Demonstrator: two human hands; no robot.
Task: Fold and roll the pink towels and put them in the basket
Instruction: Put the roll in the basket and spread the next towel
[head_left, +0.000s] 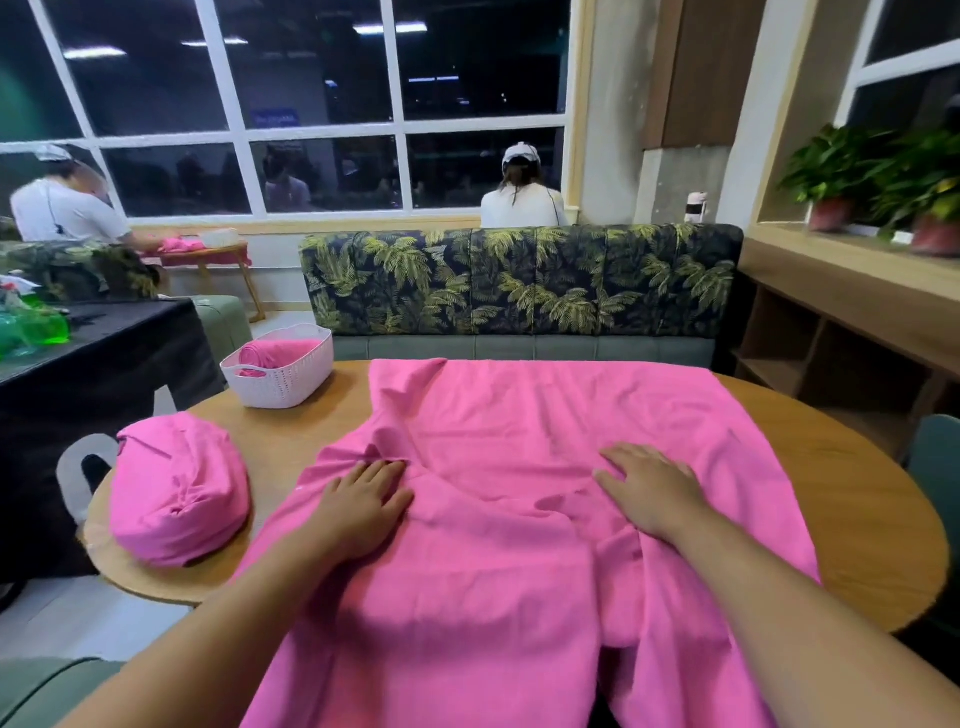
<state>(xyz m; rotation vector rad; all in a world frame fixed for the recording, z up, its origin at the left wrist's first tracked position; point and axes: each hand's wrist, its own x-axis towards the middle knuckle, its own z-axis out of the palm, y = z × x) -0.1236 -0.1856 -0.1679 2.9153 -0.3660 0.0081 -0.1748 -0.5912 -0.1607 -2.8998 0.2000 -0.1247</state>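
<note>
Both hands are down flat on the big pink towel (519, 441), which is spread wide over the round wooden table (857, 493), soft and thin, with shallow wrinkles running through it. The left hand (363, 499) lies palm down near the towel's left edge, fingers straight and together, pressing the cloth and gripping nothing; just ahead of its fingertips the fabric is bunched into small ridges. The right hand (649, 488) rests the same way further right, fingers straight and slightly spread, nothing held. The towel's near edge drapes off the table toward the person, with a deep fold between the two forearms. Its far left corner is flipped over on itself.

To the left, on the table's edge, sits a puffy heap of pink cloth (176, 488), rounded like a cushion, creased and tucked at the front. Beyond that, at the far left of the table, stands a white basket (291, 379) with a woven plastic lattice wall, and inside it lies one rolled pink towel (270, 353), a tight cylinder. Behind the table runs a bench (519, 280) with a leaf-print padded back.
</note>
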